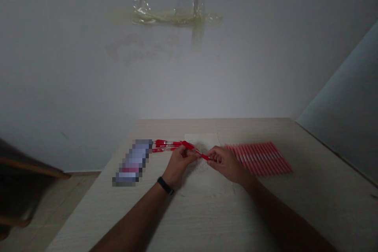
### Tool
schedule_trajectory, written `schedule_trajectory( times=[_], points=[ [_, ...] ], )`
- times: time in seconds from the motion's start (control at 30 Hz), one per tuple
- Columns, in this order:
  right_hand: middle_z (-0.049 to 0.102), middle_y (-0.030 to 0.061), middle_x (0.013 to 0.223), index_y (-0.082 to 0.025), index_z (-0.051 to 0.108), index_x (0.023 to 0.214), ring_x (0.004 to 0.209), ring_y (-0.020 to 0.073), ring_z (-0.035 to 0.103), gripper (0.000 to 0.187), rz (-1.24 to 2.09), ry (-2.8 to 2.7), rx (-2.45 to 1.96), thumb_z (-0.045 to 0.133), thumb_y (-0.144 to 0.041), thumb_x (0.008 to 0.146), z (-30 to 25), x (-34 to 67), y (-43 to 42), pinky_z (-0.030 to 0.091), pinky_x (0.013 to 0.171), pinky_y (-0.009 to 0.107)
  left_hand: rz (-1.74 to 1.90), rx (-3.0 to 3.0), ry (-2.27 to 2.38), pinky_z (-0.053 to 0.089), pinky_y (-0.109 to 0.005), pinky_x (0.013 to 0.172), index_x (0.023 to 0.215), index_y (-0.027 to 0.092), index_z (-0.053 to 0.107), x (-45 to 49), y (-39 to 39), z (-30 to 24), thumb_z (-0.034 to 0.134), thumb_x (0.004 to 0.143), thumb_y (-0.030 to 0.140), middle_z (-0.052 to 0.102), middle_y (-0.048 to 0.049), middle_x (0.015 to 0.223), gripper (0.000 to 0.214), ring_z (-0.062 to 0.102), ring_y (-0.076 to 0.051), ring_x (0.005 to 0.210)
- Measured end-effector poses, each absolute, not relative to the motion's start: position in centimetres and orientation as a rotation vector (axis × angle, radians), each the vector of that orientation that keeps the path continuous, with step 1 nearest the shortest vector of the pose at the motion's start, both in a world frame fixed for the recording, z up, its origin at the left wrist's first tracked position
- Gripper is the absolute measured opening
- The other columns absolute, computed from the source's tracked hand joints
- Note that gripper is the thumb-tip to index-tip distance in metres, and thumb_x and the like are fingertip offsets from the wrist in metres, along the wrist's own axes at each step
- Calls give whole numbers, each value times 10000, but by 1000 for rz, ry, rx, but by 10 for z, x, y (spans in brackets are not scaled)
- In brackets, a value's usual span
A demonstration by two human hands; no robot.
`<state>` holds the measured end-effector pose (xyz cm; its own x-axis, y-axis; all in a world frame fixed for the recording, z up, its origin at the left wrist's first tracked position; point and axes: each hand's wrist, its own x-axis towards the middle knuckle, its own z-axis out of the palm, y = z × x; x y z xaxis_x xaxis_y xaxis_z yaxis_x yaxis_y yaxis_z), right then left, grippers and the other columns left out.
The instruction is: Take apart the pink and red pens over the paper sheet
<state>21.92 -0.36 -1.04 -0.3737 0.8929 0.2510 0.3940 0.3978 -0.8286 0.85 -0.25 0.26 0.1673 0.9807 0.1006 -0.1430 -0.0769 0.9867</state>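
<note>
My left hand [179,164] and my right hand [226,162] meet over the middle of a pale wooden table [310,204]. Both are closed in a pinch on the same red pen [195,150], which slants between them, left hand on the upper end, right hand on the lower red tip. Just behind my left hand lie a few more red pens [165,145] side by side. A black band sits on my left wrist.
A row of several red-and-white pen refills [260,158] lies flat to the right of my right hand. A blurred-out box [133,162] sits at the left. A white sheet [203,139] lies behind the hands. Wall behind the table; dark furniture at far left.
</note>
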Motion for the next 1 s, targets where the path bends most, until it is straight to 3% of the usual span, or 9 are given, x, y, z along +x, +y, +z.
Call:
schedule_trajectory(
  times=[0.2,0.3,0.53,0.73,1.0],
  points=[
    [671,16,824,-201,674,942,721,146,584,91,780,-1956,-1124,645,-238,864,-9,224,0,452,658,258,1199,1135,949,487,-285,686,922,142,660,10,-3,2,793,730,326,695,-46,786,297,640,-160,698],
    [678,17,801,-208,662,950,718,158,609,107,693,-1874,-1238,633,-265,863,-11,234,6,456,654,263,1165,1073,946,455,-257,591,974,150,647,9,-3,0,759,734,279,620,12,685,295,589,-122,582],
    [669,14,714,-199,621,812,637,161,608,66,339,-1646,-1699,594,-259,818,-12,275,32,407,603,257,1124,1157,932,376,-209,464,865,165,651,6,-1,-4,699,700,179,429,80,585,173,402,-68,472],
    [703,58,766,-194,609,814,690,187,634,42,177,-1557,-1971,603,-233,801,-14,305,42,371,609,270,1085,1241,917,332,-191,450,842,160,660,6,-2,-7,677,724,179,416,78,575,121,378,-61,462],
    [732,112,826,-170,641,783,745,207,657,63,229,-1581,-2157,619,-228,791,-22,325,50,372,614,272,1000,1309,906,362,-186,455,889,149,652,7,-1,-13,655,743,205,403,82,608,157,412,-58,467]
  ],
)
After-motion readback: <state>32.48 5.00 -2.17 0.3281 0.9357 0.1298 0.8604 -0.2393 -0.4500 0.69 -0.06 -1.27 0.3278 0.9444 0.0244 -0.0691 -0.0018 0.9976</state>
